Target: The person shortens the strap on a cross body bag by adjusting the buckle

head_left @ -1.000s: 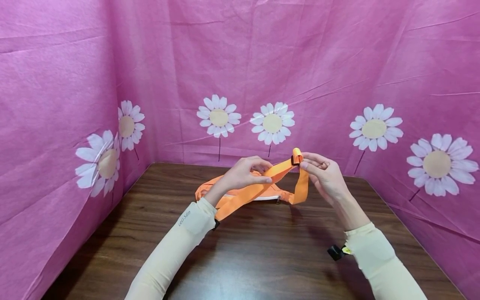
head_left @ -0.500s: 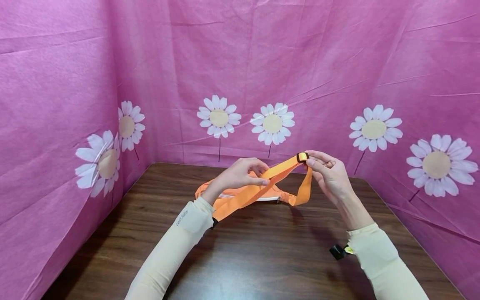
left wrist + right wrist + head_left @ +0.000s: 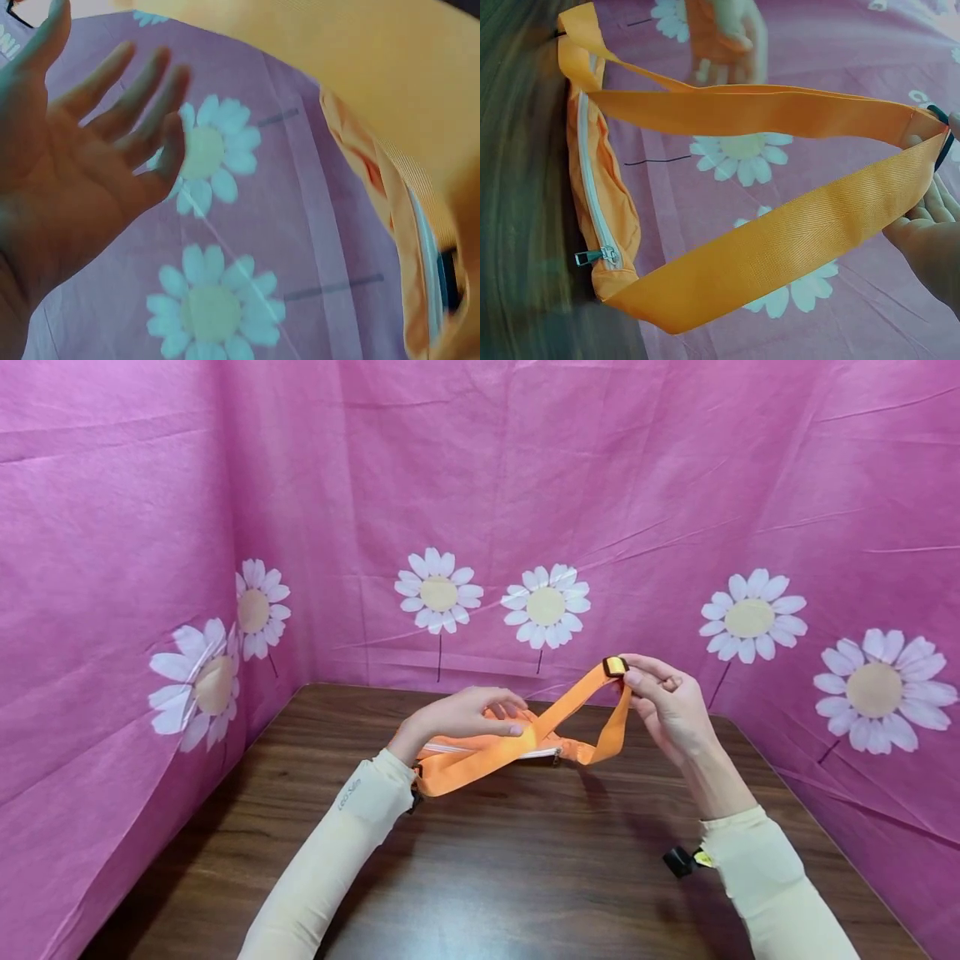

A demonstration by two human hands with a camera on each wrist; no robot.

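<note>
An orange waist bag [image 3: 609, 199] with a white zipper [image 3: 585, 165] lies on the table. Its orange strap [image 3: 573, 700] rises to the right, where my right hand [image 3: 671, 700] pinches it at the black slider buckle [image 3: 615, 667] between thumb and fingers. My left hand [image 3: 461, 714] hovers over the bag and the strap's lower stretch. In the left wrist view, that hand's palm faces the camera, fingers loosely spread with nothing between them. Part of the bag is hidden behind the left hand and the strap.
The dark wooden table [image 3: 510, 868] is enclosed by pink cloth [image 3: 495, 468] printed with daisies. A black piece of a wrist-worn mount [image 3: 679, 861] hangs under the right sleeve [image 3: 757, 868].
My right hand has moved slightly right and up with the buckle, and the strap loop sticking up there has flattened. The left hand has let go of the strap, which sags lower near it.
</note>
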